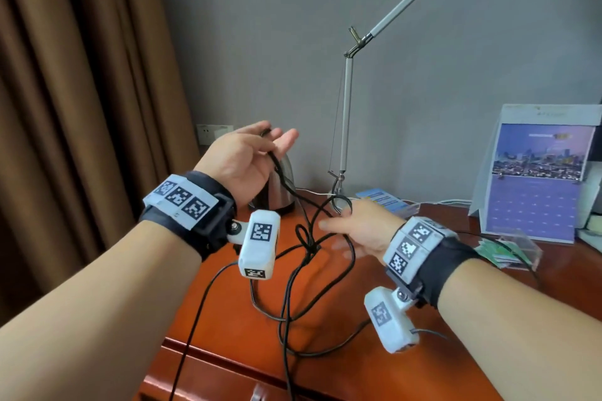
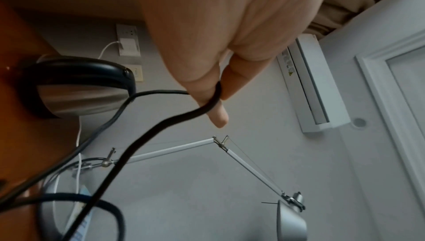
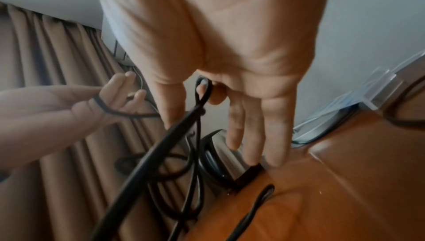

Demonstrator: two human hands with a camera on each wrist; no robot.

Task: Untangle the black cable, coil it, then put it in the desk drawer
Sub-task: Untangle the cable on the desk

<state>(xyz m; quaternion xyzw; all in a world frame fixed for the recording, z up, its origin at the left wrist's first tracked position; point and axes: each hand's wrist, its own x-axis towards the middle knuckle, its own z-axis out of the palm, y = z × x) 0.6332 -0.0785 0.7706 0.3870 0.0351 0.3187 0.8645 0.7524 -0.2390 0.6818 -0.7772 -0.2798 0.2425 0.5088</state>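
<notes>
Black cable (image 1: 294,270) is mid-untangle: a knot sits w/ crossed loops just in front of the steel kettle (image 1: 280,185), part lifted off the counter (image 1: 439,319), the rest trailing over the counter's front edge. Coiling and the drawer (image 1: 208,384) step not begun; drawer looks closed.

Left hand (image 1: 242,158), raised above and in front of the kettle, pinches one strand btwn thumb and forefinger; other fingers (image 1: 286,140) spread loose, strand hanging down to the knot.

Right hand (image 1: 356,226), to the right of the kettle and near the lamp base (image 1: 340,200), hooks a small loop (image 3: 203,88) w/ thumb and forefinger; remaining fingers (image 3: 273,141) straight, pointing down at the counter, touching nothing clear.

Next move prob calls for pulling the hands apart gently to open the knot, then feeding the free end back thru the loop. Yanking hard would likely tighten it. Which end is free: can't tell.
</notes>
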